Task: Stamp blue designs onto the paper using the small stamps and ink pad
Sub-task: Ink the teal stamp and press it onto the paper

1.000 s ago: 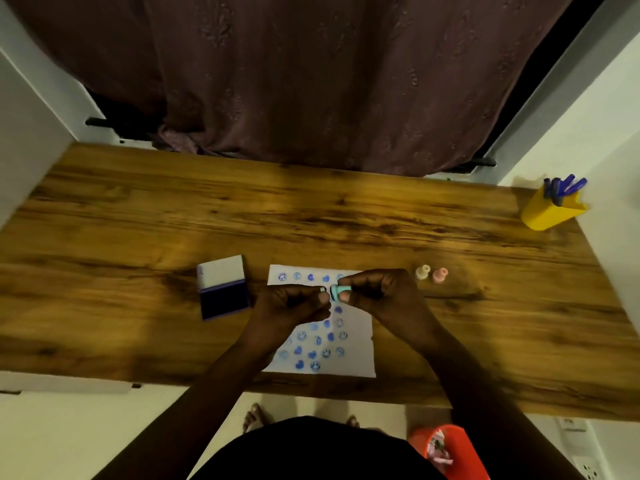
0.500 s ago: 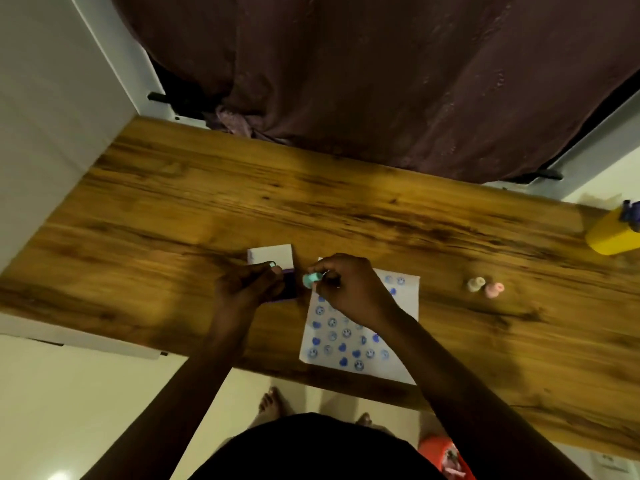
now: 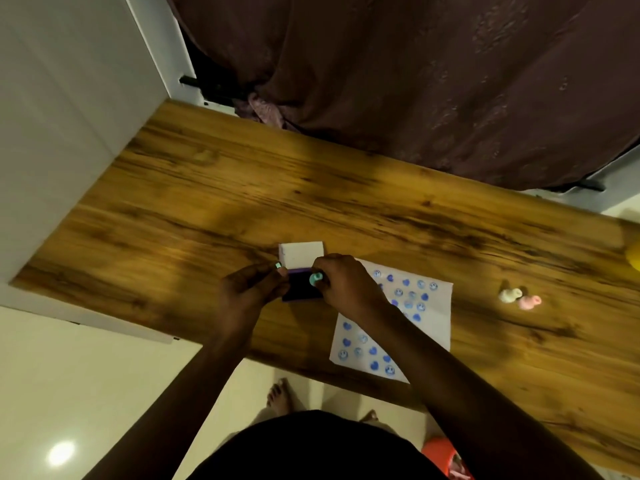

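Note:
The ink pad (image 3: pixel 298 287) lies open on the wooden table (image 3: pixel 207 209), its white lid (image 3: pixel 300 254) folded back and its dark blue pad facing up. My right hand (image 3: pixel 346 287) holds a small teal stamp (image 3: pixel 315 278) over the pad's right part; whether it touches the ink is unclear. My left hand (image 3: pixel 251 292) rests at the pad's left edge and pinches a small teal cap (image 3: pixel 277 265). The white paper (image 3: pixel 436 317), covered with several blue hearts and smiley prints, lies right of the pad, partly under my right forearm.
A cream stamp (image 3: pixel 509 294) and a pink stamp (image 3: pixel 529 301) lie on the table right of the paper. A yellow holder (image 3: pixel 634 258) shows at the right edge. A dark curtain (image 3: pixel 415 81) hangs behind the table. An orange container (image 3: pixel 446 459) sits on the floor.
Both hands moved left from above the paper to the ink pad, with the teal stamp pulled apart from its cap. The camera view swung left and tilted.

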A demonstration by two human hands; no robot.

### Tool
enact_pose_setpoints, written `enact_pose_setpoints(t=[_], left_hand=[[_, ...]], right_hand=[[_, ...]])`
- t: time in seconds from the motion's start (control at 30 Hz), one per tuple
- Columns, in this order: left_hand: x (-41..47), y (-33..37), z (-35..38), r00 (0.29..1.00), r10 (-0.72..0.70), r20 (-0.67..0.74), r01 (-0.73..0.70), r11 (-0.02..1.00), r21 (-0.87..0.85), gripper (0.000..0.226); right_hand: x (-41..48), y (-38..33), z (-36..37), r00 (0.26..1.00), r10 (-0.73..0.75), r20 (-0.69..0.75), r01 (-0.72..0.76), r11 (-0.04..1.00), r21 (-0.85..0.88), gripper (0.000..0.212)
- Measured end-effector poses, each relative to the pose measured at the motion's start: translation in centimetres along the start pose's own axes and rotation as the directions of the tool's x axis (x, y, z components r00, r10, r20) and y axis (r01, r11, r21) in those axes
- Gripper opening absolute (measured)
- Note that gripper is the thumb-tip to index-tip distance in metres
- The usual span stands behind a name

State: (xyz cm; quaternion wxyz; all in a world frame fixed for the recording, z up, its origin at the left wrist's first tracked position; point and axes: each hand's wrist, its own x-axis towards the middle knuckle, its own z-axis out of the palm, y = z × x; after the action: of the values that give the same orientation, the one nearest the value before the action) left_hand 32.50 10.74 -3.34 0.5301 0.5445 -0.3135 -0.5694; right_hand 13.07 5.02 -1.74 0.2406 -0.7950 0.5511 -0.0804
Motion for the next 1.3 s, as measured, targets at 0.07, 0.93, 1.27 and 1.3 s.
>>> enact_pose_setpoints(t=[0.07,0.93,1.27,1.3], left_hand=[[0.0,0.0,-0.1,1.0,-0.013,-0.013,0.013,1.0,-0.005,0.024],[-1.0,-0.7,3.4,0.991,-0.048,0.127,0.045,0.999,0.027,0.032],[-2.8,-1.8,9.4,0.958,-0.127,0.259,0.105,0.99,0.1,0.018],[-3.0,-2.2,9.8,0.955,-0.144,0.261,0.118,0.987,0.113,0.017]], right_hand=[[0.0,0.0,0.3,1.0,-0.004,-0.003,0.004,1.0,-0.027,0.017],[-5.5,2.7,-5.3,0.968,0.189,-0.164,-0.109,0.909,0.402,0.026],[-18.9,6.9,-3.7,0.872,0.435,-0.223,-0.356,0.878,0.32,0.029],[-19.8,6.9,-3.3,0.864,0.459,-0.207,-0.381,0.865,0.327,0.028]])
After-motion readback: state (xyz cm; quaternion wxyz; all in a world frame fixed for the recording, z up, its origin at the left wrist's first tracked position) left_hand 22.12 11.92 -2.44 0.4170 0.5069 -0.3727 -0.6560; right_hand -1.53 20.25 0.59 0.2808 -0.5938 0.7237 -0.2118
